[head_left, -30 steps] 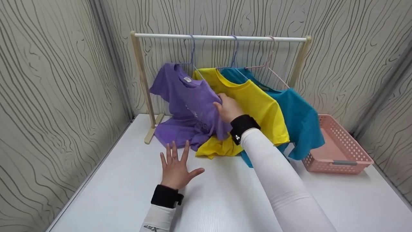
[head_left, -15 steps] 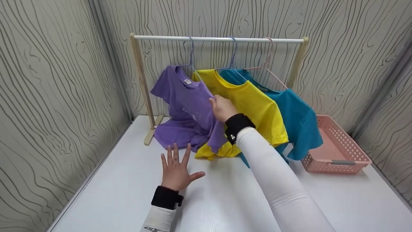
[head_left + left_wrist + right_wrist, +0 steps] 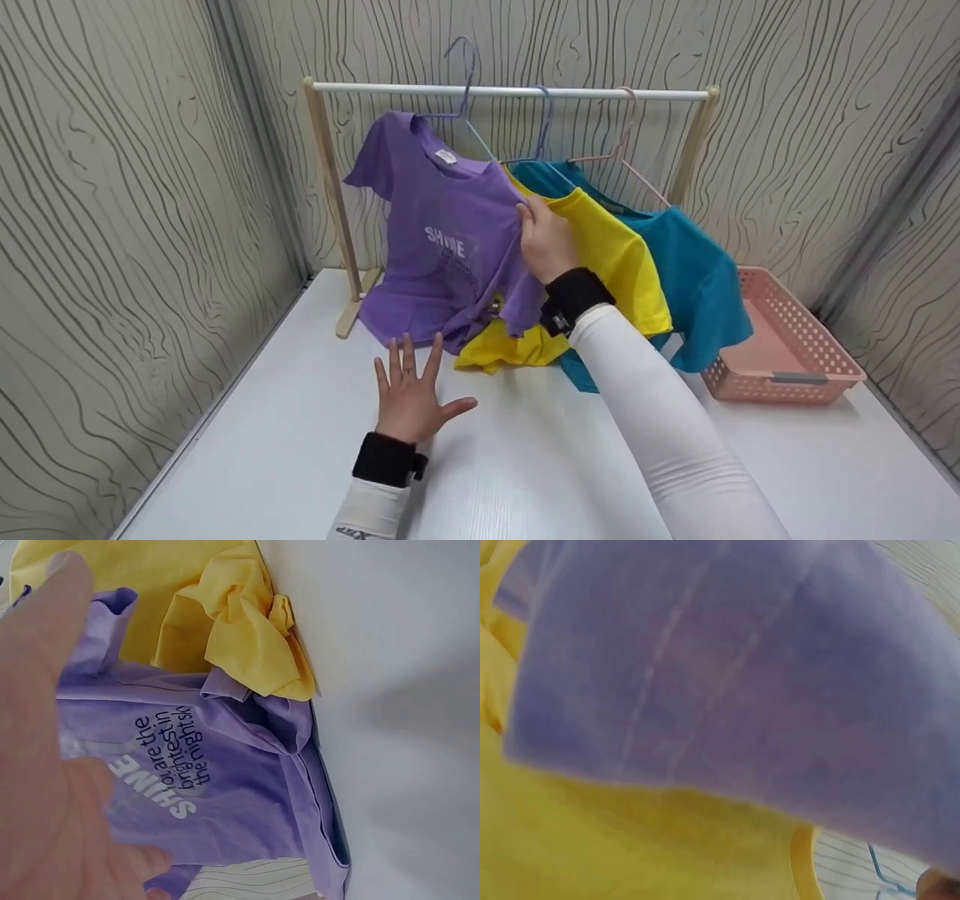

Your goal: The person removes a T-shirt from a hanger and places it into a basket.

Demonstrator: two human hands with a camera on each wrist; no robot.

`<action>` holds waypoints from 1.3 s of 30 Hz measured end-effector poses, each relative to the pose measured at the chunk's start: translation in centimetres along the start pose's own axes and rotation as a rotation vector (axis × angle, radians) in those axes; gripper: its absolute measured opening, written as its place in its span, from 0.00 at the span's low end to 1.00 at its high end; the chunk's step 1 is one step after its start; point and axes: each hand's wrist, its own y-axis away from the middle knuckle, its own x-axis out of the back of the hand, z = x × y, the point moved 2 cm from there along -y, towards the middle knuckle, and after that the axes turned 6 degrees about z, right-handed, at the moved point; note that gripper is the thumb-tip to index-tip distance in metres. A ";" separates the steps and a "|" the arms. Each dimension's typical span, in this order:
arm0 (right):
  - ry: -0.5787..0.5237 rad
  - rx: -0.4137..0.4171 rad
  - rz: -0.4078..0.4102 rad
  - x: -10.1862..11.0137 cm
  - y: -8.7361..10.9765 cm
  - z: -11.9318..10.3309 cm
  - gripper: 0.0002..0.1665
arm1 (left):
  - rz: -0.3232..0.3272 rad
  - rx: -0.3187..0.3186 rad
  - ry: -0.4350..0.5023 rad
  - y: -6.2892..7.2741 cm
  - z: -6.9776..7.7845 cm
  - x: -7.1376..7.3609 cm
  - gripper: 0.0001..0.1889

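My right hand (image 3: pixel 550 240) grips the purple T-shirt (image 3: pixel 412 202) at its shoulder on the right side. Inside its neck sits a purple hanger (image 3: pixel 469 79), whose hook rises above the white rail (image 3: pixel 360 88). The shirt's lower part lies bunched on the table, and its printed front shows in the left wrist view. Purple cloth (image 3: pixel 727 690) fills most of the right wrist view and hides the grip there. In front of the shirt, my left hand (image 3: pixel 409 405) has its fingers spread and holds nothing.
Yellow (image 3: pixel 619 247) and teal (image 3: pixel 701 277) T-shirts hang on hangers to the right, their hems on the white table (image 3: pixel 262 450). Wooden posts (image 3: pixel 330 180) carry the rail. At the right stands a pink basket (image 3: pixel 817 391). Patterned walls rise behind and beside.
My right hand has raised the purple T-shirt and hanger and moved slightly right. The hook, earlier over the rail, now stands above it. My left hand has hardly moved.
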 end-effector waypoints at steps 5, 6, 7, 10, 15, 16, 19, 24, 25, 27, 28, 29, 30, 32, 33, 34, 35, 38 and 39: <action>-0.070 0.042 0.106 1.9 2.7 2.3 0.15 | -0.004 0.005 0.025 0.0 0.0 -0.1 0.59; -0.084 0.029 0.109 2.3 3.4 2.7 0.15 | -0.004 0.005 0.030 0.1 0.0 -0.2 0.59; -0.098 0.013 0.104 2.7 4.2 3.2 0.15 | -0.005 0.004 0.034 0.1 0.0 -0.2 0.59; -0.114 -0.040 0.079 3.9 6.5 4.4 0.16 | -0.005 0.002 0.041 0.1 0.0 -0.4 0.59; -0.130 -0.046 0.082 5.6 9.8 6.0 0.15 | -0.016 0.018 0.027 0.0 -0.1 0.1 0.59; -0.149 -0.043 0.082 6.0 10.4 6.2 0.14 | -0.016 0.022 0.026 -0.1 -0.1 0.2 0.59; -0.194 -0.061 0.071 7.4 12.0 6.9 0.13 | -0.019 0.035 0.030 -0.3 -0.2 0.7 0.59; -0.271 -0.057 0.040 10.2 13.8 8.3 0.12 | -0.003 0.066 0.069 -0.6 -0.3 1.5 0.59; -0.276 -0.068 0.026 10.9 14.2 8.6 0.12 | 0.007 0.075 0.076 -0.7 -0.3 1.7 0.60; -0.285 -0.100 -0.007 12.2 14.6 9.3 0.12 | 0.029 0.093 0.099 -0.9 -0.3 2.1 0.61; -0.283 -0.122 -0.030 12.8 14.8 9.6 0.12 | 0.037 0.102 0.110 -1.0 -0.3 2.3 0.61; -0.281 -0.142 -0.054 13.3 15.0 9.9 0.12 | 0.044 0.111 0.126 -1.1 -0.3 2.4 0.62; -0.282 -0.161 -0.081 13.8 15.1 10.3 0.12 | 0.055 0.117 0.149 -1.2 -0.3 2.6 0.62; -0.292 -0.187 -0.134 14.6 15.3 10.9 0.12 | 0.067 0.125 0.195 -1.3 -0.4 2.8 0.62; -0.294 -0.190 -0.157 14.9 15.4 11.1 0.12 | 0.066 0.130 0.212 -1.4 -0.4 2.8 0.62; -0.295 -0.186 -0.180 15.1 15.4 11.4 0.13 | 0.068 0.135 0.232 -1.4 -0.4 2.9 0.62; -0.303 -0.178 -0.201 15.3 15.4 11.6 0.12 | 0.069 0.139 0.252 -1.4 -0.4 2.9 0.62; -0.327 -0.152 -0.254 15.6 15.4 12.0 0.13 | 0.087 0.138 0.306 -1.5 -0.4 3.1 0.63; -0.336 -0.142 -0.274 15.7 15.4 12.0 0.13 | 0.097 0.139 0.328 -1.5 -0.4 3.1 0.62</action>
